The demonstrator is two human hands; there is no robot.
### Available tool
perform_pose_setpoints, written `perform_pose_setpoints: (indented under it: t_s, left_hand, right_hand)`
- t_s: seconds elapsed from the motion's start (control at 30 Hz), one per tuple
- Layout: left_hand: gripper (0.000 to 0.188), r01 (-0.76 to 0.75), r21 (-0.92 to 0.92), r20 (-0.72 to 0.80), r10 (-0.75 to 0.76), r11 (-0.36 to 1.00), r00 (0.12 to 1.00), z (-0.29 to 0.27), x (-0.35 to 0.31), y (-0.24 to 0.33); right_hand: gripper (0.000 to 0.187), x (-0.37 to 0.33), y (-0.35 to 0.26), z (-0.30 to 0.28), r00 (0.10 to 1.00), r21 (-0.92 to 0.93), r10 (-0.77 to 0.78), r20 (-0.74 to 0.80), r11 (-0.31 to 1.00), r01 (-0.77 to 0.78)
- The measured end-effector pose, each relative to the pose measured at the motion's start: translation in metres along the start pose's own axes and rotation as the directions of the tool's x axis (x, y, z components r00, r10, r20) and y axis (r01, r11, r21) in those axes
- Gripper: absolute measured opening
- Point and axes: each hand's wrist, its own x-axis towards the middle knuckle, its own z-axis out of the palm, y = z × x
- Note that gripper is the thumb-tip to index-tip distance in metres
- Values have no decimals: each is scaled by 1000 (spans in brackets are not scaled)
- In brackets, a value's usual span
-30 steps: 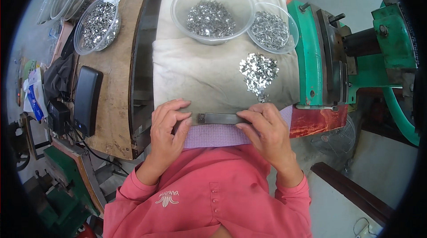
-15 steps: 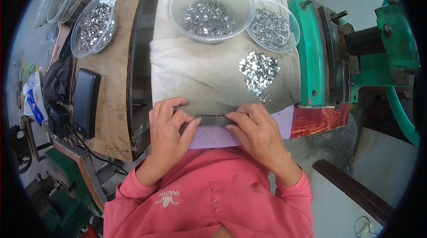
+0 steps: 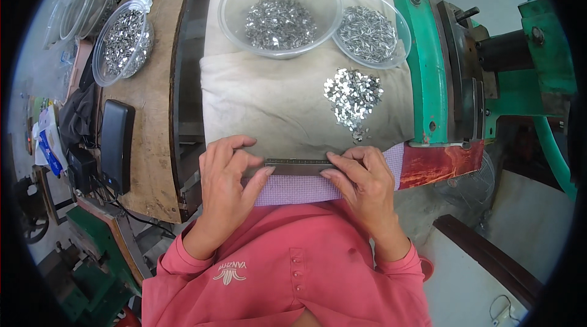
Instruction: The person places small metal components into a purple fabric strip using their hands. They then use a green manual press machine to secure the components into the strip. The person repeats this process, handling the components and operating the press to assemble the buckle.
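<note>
A narrow dark metal bar (image 3: pixel 296 167) with a row of small slots along its top lies crosswise at the near edge of the cloth. My left hand (image 3: pixel 229 174) grips its left end between thumb and fingers. At the other end, my right hand (image 3: pixel 362 174) pinches the bar, fingertips on its upper edge and thumb against the near side. Beyond the right hand, a loose pile of small shiny metal pieces (image 3: pixel 353 97) rests on the beige cloth (image 3: pixel 263 97). Whether the bar's slots hold pieces is too small to tell.
Behind the pile stand a large clear plastic bowl (image 3: pixel 229 15) of metal pieces and a shallower dish (image 3: pixel 400 52) of thin metal pins. A green press (image 3: pixel 422 76) borders the right. On the left wooden bench (image 3: pixel 156 107) are another tub (image 3: pixel 148 52) of pieces and a black box (image 3: pixel 118 143).
My right hand has shifted right along the bar, uncovering more of its slotted top. The left hand stays at the left end. The whole view has moved slightly.
</note>
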Motion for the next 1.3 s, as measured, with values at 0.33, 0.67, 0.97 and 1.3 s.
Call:
perform_pose_setpoints:
  t_s: [0.33, 0.67, 0.97, 1.3]
  left_hand:
    - [28, -299, 15, 85, 297, 954, 951, -3, -2, -12]
    - [28, -400, 96, 74, 395, 911, 916, 1, 15, 0]
    - [35, -668, 157, 135, 654, 728, 744, -22, 63, 74]
    - [27, -969, 192, 337, 917, 158, 216, 30, 180, 195]
  right_hand:
    - [33, -13, 14, 1, 983, 100, -180, -37, 978, 182]
    - [35, -12, 24, 0, 979, 102, -190, -75, 975, 197]
    - [32, -18, 23, -65, 929, 2, -216, -301, 974, 227]
    - [31, -35, 58, -134, 713, -244, -137, -687, 969, -49]
